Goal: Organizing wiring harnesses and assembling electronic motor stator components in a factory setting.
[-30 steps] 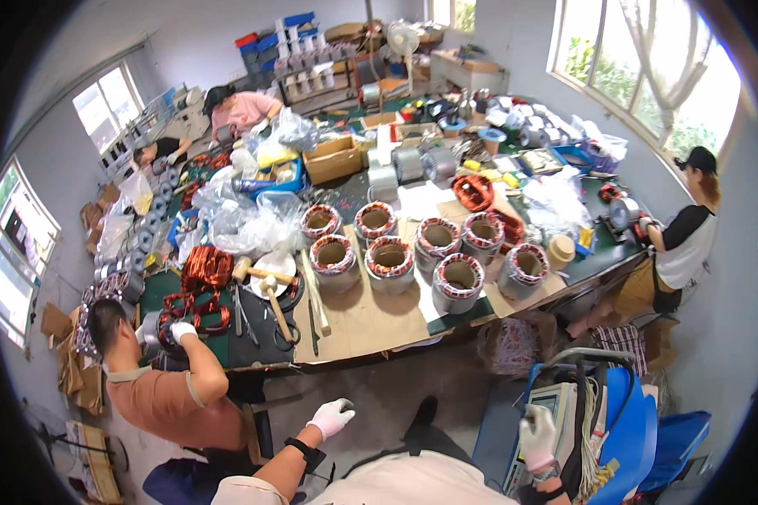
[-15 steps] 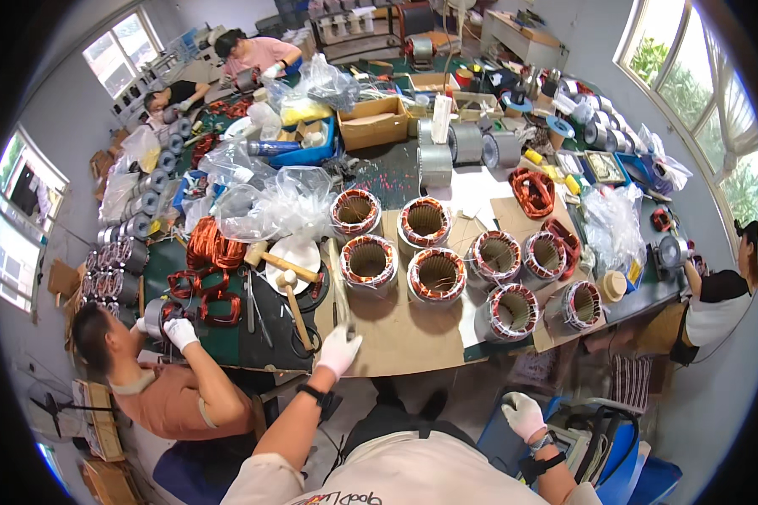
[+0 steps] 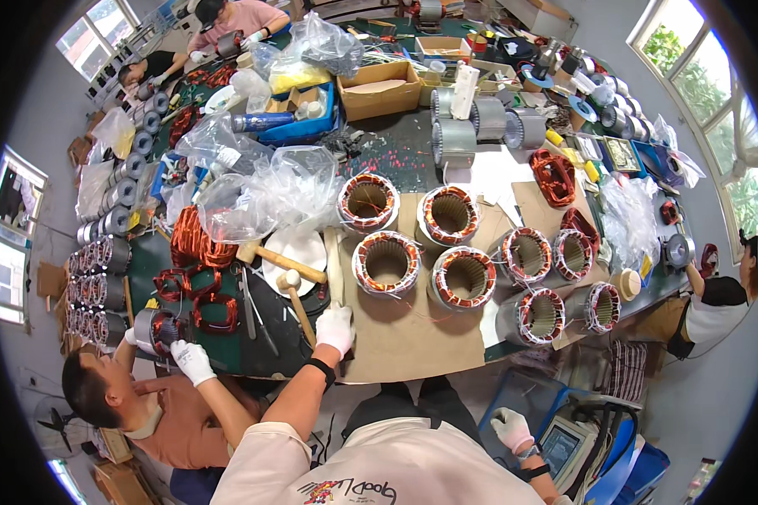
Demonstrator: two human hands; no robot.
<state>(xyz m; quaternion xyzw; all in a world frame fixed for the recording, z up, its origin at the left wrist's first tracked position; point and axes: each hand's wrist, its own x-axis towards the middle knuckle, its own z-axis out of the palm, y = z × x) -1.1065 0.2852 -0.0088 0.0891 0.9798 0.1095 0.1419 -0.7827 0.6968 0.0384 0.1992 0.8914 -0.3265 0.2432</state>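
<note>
My left hand, in a white glove, is at the front edge of the bench, its fingers closed on the near end of a pale wooden stick. Beside the stick lie two mallets, one wooden and one with a pale round head. To the right of that hand, several motor stators with copper windings stand upright on brown cardboard. Low on the right hangs my gloved right hand, fingers curled and nothing visible in them, away from the bench.
At left a co-worker handles a stator. Red coils and plastic bags lie behind the mallets. Bare metal cores and a cardboard box are farther back. Equipment stands right of my legs.
My left hand has moved forward over the bench edge, and the stick, blurred before, now lies straighter. My right hand has shifted slightly left and down. The view has tilted.
</note>
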